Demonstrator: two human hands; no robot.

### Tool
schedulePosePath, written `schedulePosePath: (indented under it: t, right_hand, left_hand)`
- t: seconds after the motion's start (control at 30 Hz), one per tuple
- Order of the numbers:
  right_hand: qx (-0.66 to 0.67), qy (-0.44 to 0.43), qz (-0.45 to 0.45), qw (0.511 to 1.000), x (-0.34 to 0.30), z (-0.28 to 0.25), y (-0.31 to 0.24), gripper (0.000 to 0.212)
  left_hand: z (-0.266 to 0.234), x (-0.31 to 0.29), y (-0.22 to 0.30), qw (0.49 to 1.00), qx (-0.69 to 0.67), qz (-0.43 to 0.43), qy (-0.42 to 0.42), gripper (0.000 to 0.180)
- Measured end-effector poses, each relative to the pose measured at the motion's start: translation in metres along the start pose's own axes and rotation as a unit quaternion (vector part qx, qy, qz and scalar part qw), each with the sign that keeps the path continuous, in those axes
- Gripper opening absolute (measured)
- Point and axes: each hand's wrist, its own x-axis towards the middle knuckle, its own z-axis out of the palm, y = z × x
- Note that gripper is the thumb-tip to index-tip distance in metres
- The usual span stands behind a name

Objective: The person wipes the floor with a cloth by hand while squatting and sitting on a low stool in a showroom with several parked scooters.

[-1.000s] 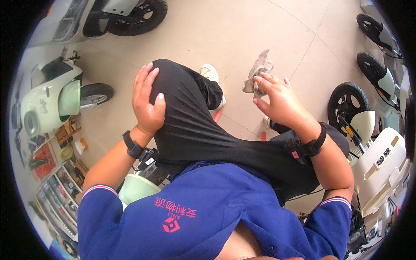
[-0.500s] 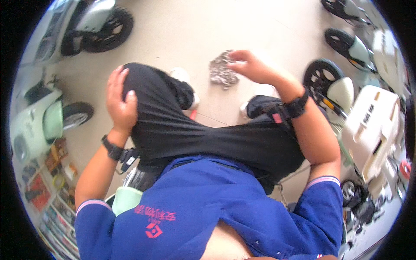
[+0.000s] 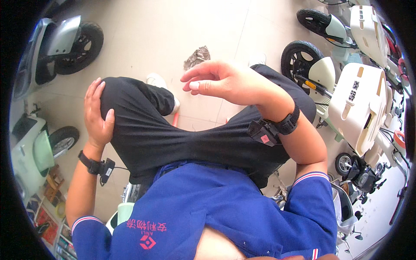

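Observation:
My left hand (image 3: pixel 98 112) lies flat on my left knee, fingers stretched along the black trousers (image 3: pixel 190 145). Over the gap between my legs hovers my right hand (image 3: pixel 216 82), its fingers loosely bent and the thumb apart, with nothing in it. Past its fingertips a crumpled grey-brown rag (image 3: pixel 197 57) rests on the floor; the hand overlaps its lower edge in view, and they seem apart. Each wrist wears a black strap with a small device, one on the left (image 3: pixel 104 170) and one on the right (image 3: pixel 264 131).
Pale tiles (image 3: pixel 169 26) make up the floor. Scooters stand on both sides: a grey one (image 3: pixel 65 41) at far left, a pale green one (image 3: pixel 32 151) below it. On the right are black wheels (image 3: pixel 300 60) and cream-coloured baskets (image 3: pixel 357 106).
My right hand has drawn back from beside the rag toward me and left. The rag now looks smaller and more folded. My left hand stays on the knee while the whole view has shifted.

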Motion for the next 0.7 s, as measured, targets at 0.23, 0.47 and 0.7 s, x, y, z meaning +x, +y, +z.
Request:
schedulePosePath:
  t: [0.23, 0.47, 0.7]
  right_hand:
    - [-0.153, -0.002, 0.002, 0.988, 0.014, -0.015, 0.009, 0.035]
    - [-0.278, -0.019, -0.037, 0.96, -0.015, -0.009, -0.008, 0.03]
    - [-0.318, -0.015, -0.033, 0.947, -0.027, -0.023, -0.003, 0.031]
  left_hand:
    - [-0.019, 0.017, -0.002, 0.988, 0.038, -0.028, -0.144, 0.072]
    - [-0.016, 0.055, 0.001, 0.974, 0.004, -0.038, -0.223, 0.064]
    - [0.0, 0.097, -0.003, 0.955, -0.027, -0.063, -0.289, 0.041]
